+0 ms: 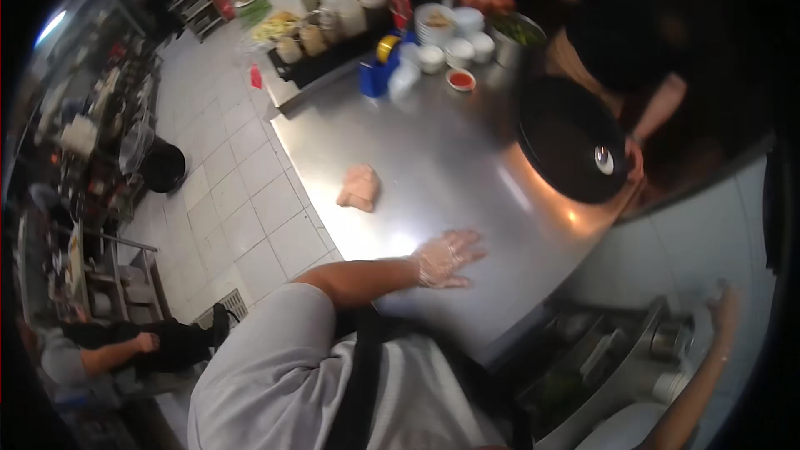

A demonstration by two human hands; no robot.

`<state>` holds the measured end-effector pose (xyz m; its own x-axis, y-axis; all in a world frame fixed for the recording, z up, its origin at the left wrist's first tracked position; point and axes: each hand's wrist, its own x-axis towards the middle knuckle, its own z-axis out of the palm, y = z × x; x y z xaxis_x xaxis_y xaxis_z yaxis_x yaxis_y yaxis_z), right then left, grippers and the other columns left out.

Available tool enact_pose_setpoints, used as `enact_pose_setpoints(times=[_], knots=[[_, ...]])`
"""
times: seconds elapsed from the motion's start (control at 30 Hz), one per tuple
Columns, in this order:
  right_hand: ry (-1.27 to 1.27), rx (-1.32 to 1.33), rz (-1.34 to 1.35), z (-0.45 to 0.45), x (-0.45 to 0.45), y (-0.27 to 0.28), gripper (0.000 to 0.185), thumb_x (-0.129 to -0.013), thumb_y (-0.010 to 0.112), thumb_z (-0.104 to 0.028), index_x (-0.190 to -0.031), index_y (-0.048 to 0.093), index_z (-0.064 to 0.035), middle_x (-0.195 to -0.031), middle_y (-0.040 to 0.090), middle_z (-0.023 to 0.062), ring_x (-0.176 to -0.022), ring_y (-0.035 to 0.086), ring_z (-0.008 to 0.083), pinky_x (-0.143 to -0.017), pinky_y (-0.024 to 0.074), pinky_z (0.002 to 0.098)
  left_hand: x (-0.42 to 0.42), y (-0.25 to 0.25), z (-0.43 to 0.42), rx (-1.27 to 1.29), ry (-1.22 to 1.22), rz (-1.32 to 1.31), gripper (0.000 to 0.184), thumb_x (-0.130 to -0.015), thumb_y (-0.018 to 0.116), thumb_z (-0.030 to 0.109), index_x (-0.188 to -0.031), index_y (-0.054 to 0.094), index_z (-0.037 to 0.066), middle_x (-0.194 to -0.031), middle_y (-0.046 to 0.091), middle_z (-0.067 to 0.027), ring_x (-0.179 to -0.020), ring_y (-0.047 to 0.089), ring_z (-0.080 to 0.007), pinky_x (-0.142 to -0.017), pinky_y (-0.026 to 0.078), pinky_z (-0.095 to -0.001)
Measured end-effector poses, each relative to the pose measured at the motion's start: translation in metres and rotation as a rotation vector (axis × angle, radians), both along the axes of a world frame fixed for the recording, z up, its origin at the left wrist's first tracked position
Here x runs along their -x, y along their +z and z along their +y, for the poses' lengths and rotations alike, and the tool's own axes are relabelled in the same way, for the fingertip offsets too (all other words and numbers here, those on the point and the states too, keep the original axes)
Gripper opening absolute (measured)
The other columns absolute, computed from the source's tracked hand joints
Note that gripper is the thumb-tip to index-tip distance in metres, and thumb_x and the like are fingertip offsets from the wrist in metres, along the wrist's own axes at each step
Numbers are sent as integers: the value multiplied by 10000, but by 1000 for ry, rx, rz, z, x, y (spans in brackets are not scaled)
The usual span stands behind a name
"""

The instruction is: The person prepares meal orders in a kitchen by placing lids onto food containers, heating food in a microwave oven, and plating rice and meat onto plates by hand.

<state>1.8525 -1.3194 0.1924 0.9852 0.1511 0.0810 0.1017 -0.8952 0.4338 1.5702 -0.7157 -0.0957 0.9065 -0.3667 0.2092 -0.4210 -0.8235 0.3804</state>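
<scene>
My left hand, in a clear plastic glove, lies with spread fingers on the steel table and holds nothing. Behind it to the left is a folded pinkish-beige cloth, apart from the hand. My right hand is raised at the far right, in front of the pale wall; its fingers are blurred. A large round black tray stands at the table's right edge, with a small shiny white item on it. Another person's hand touches the tray's rim.
At the back are a blue tape dispenser, stacked white bowls, a bowl of red sauce and a black rack of jars. A black bin and a co-worker are at left; shelving is below right.
</scene>
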Motion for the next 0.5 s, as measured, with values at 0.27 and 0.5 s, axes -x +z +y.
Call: enact_pose_setpoints(times=[0.27, 0.5], knots=[[315, -230, 246, 309, 187, 37, 569, -658, 801, -227, -1176, 609, -89, -1215, 582, 161, -1122, 550, 331, -970, 440, 405, 38, -9, 50, 199, -175, -322, 705, -815, 649, 456, -1384, 383, 136, -1449, 292, -210, -1367, 263, -386, -1094, 282, -504], [380, -231, 613, 499, 351, -109, 604, -755, 709, -442, -1268, 564, -158, -1206, 602, 125, -1131, 548, 336, -964, 433, 449, 199, -47, 260, 244, -85, 32, 552, -908, 526, 431, -1369, 431, 143, -1443, 325, -207, -1369, 274, -368, -1105, 254, -515]])
